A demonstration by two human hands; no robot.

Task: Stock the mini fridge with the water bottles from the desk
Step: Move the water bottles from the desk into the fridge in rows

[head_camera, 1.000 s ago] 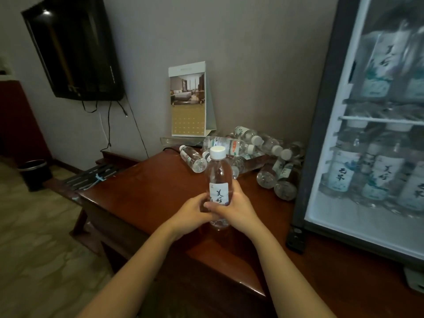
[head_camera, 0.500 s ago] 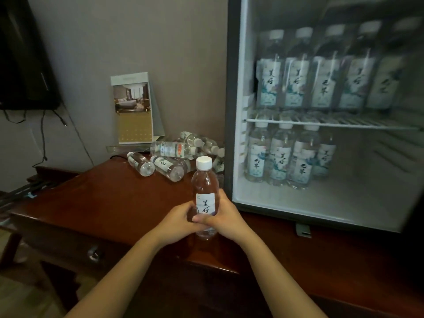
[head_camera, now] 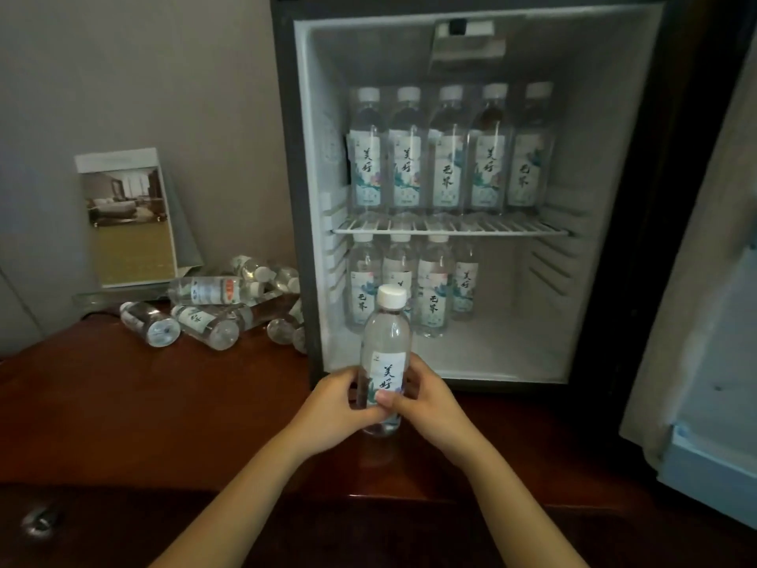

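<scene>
I hold one upright water bottle (head_camera: 385, 346) with a white cap and a white label in front of the open mini fridge (head_camera: 606, 157). My left hand (head_camera: 332, 403) and my right hand (head_camera: 426, 399) both grip its lower half. The bottle's base stands on or just above the dark wooden desk (head_camera: 143, 403). Inside the fridge, several bottles (head_camera: 446, 157) stand on the wire shelf (head_camera: 512, 229), and several more (head_camera: 434, 289) stand at the left of the floor below it. A pile of bottles (head_camera: 213, 305) lies on the desk left of the fridge.
The fridge door (head_camera: 704, 321) hangs open at the right. A standing calendar card (head_camera: 131, 219) leans against the wall behind the bottle pile. The right half of the fridge floor (head_camera: 524, 346) holds nothing. A drawer knob (head_camera: 39, 518) shows at the desk's front left.
My view has swung right, from the bottle pile to the fridge interior. The bottle in both hands has moved right with it and now sits in front of the fridge opening.
</scene>
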